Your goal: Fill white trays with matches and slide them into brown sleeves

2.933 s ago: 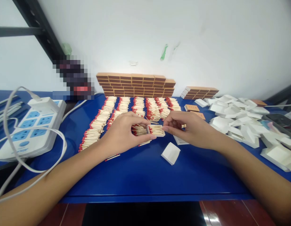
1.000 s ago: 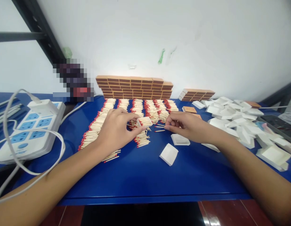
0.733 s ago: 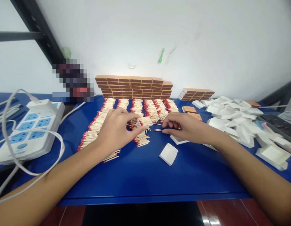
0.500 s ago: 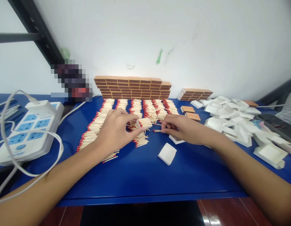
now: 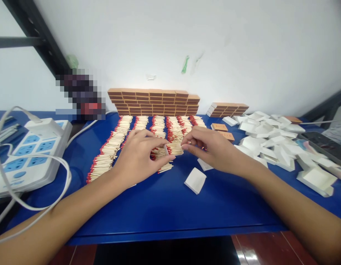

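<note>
My left hand (image 5: pixel 144 154) grips a small white matchbox tray (image 5: pixel 167 149) between thumb and fingers. Matches (image 5: pixel 175 148) with red heads lie in that tray, their heads to the left. At the tray's right end, my right hand (image 5: pixel 200 147) has thumb and forefinger pinched at the match ends; the fingertips partly hide what they hold. Several rows of loose matches (image 5: pixel 120 132) spread behind and beside the left hand. An upturned white tray (image 5: pixel 196 180) lies in front of the right hand, and another white tray (image 5: pixel 205 164) is partly hidden under it.
Stacked matchboxes (image 5: pixel 151 103) line the wall, with a smaller stack (image 5: pixel 228 109) to their right. Loose orange matchboxes (image 5: pixel 219 127) lie nearer. White trays (image 5: pixel 270 140) pile up at right beside a phone (image 5: pixel 322 147). A power strip (image 5: pixel 35 151) with cables stands at left.
My right hand has moved left and slightly up, bringing the matches from beside the tray to its right end. The left hand and its tray have shifted slightly.
</note>
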The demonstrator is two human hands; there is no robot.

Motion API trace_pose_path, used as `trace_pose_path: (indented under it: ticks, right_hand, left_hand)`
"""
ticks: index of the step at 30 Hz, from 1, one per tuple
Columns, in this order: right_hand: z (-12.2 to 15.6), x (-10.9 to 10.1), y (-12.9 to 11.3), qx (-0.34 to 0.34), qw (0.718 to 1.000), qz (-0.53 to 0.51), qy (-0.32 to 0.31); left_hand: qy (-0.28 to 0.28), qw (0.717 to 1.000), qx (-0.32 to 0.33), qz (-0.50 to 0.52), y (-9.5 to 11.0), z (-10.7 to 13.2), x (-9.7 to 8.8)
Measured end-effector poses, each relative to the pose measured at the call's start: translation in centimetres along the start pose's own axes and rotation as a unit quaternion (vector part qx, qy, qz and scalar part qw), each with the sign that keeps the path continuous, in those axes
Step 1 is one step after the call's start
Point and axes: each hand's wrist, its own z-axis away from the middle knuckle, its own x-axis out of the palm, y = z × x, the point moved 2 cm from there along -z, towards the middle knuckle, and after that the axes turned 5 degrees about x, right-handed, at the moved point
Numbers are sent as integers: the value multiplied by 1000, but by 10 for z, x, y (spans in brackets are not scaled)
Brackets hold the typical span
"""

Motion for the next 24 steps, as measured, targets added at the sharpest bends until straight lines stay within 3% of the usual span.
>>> trace_pose_path:
  ticks: [3,8,13,24]
  right_hand:
    - [-1,-9,17,43,998,34,39]
    - [-2,-7,39,75,993,86,-33]
    - [-1,0,38,80,990,73,-85]
    - [4,-7,37,91,981,22,-170]
  left_hand:
    - [5,999,-39,1,-5,-2,-3]
    - [25,997,-72,-26,-11,-5,-8]
    - [37,996,-67,-37,-13,-4,-6]
    - [21,997,-72,-21,-11,-5,-8]
